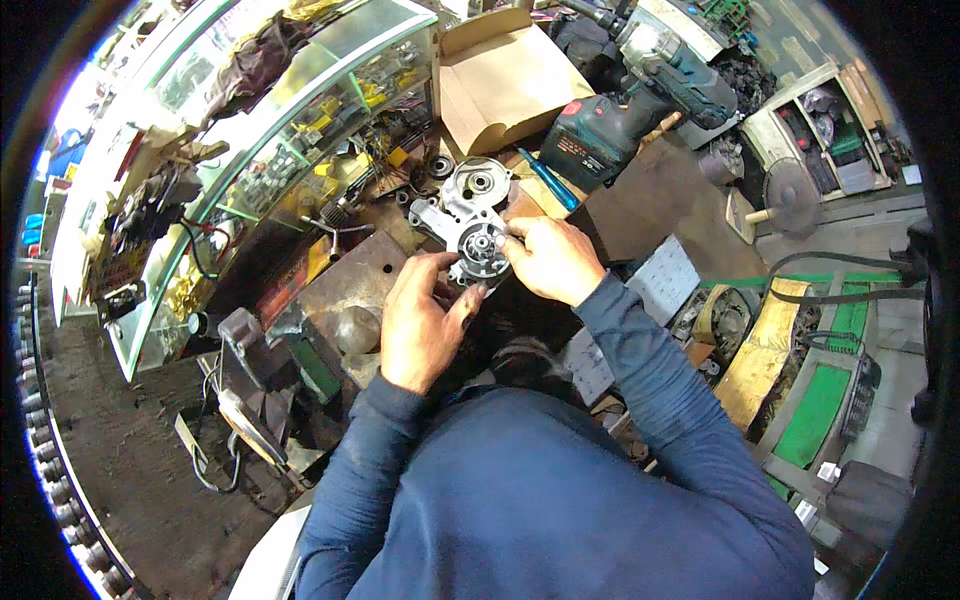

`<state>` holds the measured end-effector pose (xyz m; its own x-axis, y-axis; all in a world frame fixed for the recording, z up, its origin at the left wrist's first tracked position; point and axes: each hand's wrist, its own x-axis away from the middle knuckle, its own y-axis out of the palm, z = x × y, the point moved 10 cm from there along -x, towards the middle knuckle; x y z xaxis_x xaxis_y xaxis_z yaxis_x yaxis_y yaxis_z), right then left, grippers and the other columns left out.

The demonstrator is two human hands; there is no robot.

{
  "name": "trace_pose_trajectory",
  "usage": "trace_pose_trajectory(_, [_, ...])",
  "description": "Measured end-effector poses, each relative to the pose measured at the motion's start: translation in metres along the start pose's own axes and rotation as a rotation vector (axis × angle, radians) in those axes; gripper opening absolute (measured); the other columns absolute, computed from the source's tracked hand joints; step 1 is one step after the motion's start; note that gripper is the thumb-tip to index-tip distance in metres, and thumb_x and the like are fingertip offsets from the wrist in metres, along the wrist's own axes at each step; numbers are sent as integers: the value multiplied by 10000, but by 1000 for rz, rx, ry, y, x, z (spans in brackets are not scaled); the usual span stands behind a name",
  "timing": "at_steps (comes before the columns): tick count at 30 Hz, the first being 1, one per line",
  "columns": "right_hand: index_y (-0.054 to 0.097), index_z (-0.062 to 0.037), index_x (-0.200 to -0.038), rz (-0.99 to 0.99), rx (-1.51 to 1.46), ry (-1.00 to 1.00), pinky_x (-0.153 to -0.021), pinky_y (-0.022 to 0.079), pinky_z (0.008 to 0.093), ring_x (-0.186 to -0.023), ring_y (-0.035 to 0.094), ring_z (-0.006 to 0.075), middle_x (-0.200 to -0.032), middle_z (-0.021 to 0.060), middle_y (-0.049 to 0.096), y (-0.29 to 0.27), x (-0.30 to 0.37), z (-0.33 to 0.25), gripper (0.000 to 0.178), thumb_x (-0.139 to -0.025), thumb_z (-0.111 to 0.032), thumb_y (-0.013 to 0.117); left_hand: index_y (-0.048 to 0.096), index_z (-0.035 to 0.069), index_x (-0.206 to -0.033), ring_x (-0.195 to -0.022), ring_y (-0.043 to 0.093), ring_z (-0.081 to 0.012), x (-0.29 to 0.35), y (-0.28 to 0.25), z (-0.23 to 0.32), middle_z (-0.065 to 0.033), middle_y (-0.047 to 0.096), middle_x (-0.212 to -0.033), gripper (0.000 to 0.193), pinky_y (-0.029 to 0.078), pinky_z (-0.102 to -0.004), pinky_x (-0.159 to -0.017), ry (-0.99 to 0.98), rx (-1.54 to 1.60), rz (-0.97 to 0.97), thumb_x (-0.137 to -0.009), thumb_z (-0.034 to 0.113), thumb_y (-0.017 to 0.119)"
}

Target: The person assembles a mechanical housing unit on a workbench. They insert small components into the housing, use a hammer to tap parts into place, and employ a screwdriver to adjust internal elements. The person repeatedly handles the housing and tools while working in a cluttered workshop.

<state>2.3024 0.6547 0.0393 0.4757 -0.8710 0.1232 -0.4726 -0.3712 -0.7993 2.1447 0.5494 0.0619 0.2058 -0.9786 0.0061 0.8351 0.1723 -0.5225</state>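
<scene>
A grey cast-metal housing (pixel 460 228) stands at the front of the bench between my hands. My left hand (pixel 425 318) has its fingers curled round the near left edge of the housing's round end. From the right, the fingers of my right hand (pixel 556 258) press on the rim of that same end, beside a toothed metal part (pixel 481 243) at its centre. Just beyond lies a round metal casting (pixel 478 182) with a ring in its middle; I cannot tell whether it is joined to the housing. A small dark ring (pixel 438 166) lies at its far left.
A cordless impact wrench (pixel 640 115) stands at the back right, near an open cardboard box (pixel 510 85) and a blue-green cylindrical tool (pixel 548 180). A glass display case (pixel 290 150) borders the left. A vise-like metal block (pixel 240 345) sits at lower left.
</scene>
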Motion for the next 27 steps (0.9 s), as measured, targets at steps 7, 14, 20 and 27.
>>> trace_pose_trajectory(7, [747, -56, -1014, -97, 101, 4, -782, 556, 541, -887, 718, 431, -900, 228, 736, -1, -8, -5, 288, -971, -322, 646, 686, 18, -1171, -891, 674, -340, -24, 26, -6, -146, 662, -1077, 434, 562, -423, -803, 100, -165, 87, -797, 138, 871])
trace_pose_trajectory(14, [739, -79, -897, -127, 201, -248, -689, 580, 497, -784, 742, 368, -819, 174, 741, -6, -20, -18, 218, -940, -277, 659, 723, 44, -1053, -976, 646, -324, -34, 32, -7, -125, 674, -1040, 331, 531, -408, -853, 60, -114, 260, -772, 119, 880])
trace_pose_trajectory(20, [690, -65, -894, -138, 190, -469, -618, 587, 446, -742, 740, 329, -785, 145, 697, -5, -23, -21, 153, -907, -215, 663, 732, 41, -1064, -1156, 660, -348, -25, 40, -14, -135, 728, -1144, 344, 525, -429, -997, -1, -93, 365, -754, 58, 881])
trace_pose_trajectory(27, [663, -68, -926, -178, 154, -515, -600, 569, 444, -706, 717, 328, -754, 120, 654, -6, -27, -20, 140, -922, -205, 692, 735, 6, -1064, -1238, 677, -357, -24, 43, -19, -158, 762, -1175, 334, 523, -431, -1068, -88, -43, 371, -762, 22, 875])
